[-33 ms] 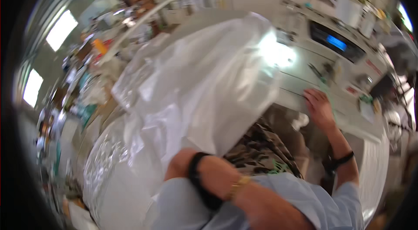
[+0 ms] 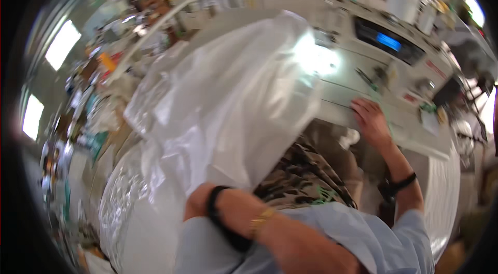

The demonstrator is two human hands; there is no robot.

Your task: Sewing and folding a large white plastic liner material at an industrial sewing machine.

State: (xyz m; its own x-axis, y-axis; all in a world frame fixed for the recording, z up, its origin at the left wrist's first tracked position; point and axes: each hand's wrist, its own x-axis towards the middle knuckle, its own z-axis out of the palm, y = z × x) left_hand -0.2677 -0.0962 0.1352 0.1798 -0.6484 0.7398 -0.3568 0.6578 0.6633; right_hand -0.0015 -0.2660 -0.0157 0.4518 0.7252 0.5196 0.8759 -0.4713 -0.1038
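Note:
A large sheet of shiny white cloth or film [image 2: 223, 97] spreads over the left part of the work table and hangs toward my lap. My left hand [image 2: 198, 201] is at its near edge, bent away from view; its fingers are hidden. To the right, my right hand [image 2: 367, 117] rests on the front edge of the pale sewing machine bed [image 2: 337, 90], fingers slightly bent and holding nothing visible. Beyond it lie small dark thread snips [image 2: 367, 79]. A bright lamp glare [image 2: 317, 60] covers the sheet's right edge, hiding the part there.
The machine's dark panel with a lit blue display [image 2: 389, 41] faces me at the back right. Camouflage cloth [image 2: 290, 178] with green threads lies across my lap. Crowded heaps of goods [image 2: 104, 113] fill the left side. A white bin [image 2: 402, 4] stands at the back right.
The view has turned slightly right, so the scene sits a little further left. Both hands and the white sheet keep about the same places relative to the table.

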